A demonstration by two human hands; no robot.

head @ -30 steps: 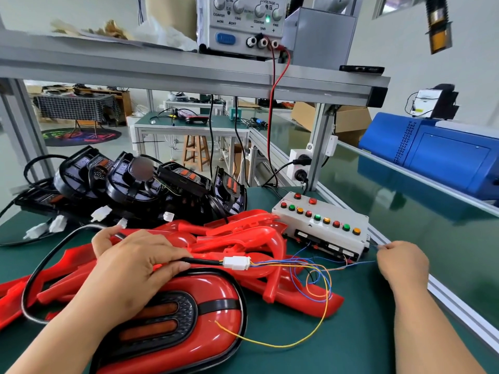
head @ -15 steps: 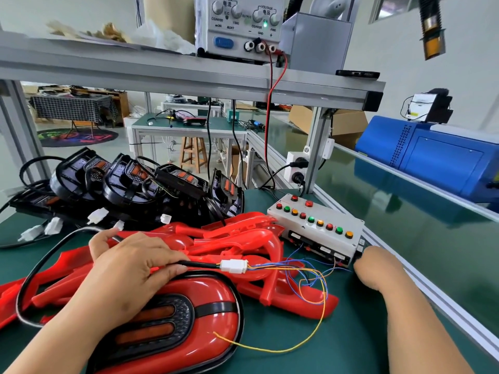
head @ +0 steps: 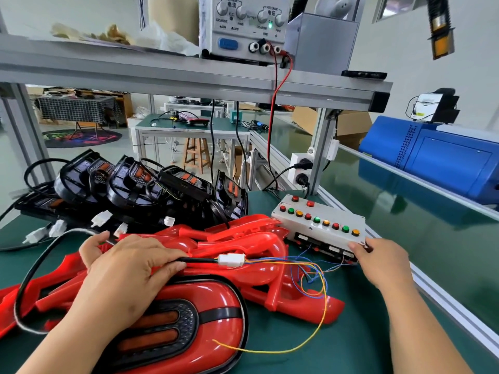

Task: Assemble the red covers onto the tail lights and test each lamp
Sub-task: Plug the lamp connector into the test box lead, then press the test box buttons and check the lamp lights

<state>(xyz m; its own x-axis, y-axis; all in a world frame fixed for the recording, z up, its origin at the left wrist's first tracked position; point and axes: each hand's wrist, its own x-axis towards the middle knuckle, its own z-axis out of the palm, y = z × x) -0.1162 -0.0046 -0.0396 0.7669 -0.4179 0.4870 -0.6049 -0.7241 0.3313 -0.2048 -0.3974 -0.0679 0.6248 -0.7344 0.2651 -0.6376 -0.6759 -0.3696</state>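
head view: left hand (head: pixel 129 268) pins the black cable on the covered tail light (head: pixel 189 327) at the bench's near edge, right hand (head: pixel 383 263) gripping the test box (head: pixel 321 225) corner; glossy shell looks slippery, so hold its rim.

power supply (head: pixel 244 25) | CURRENT, VOLTAGE, COARSE, FINE, ON, OFF, GND

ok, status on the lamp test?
Left hand pinning black cable on assembled red tail light. Right hand at white button test box. White connector mated; lamp unlit.
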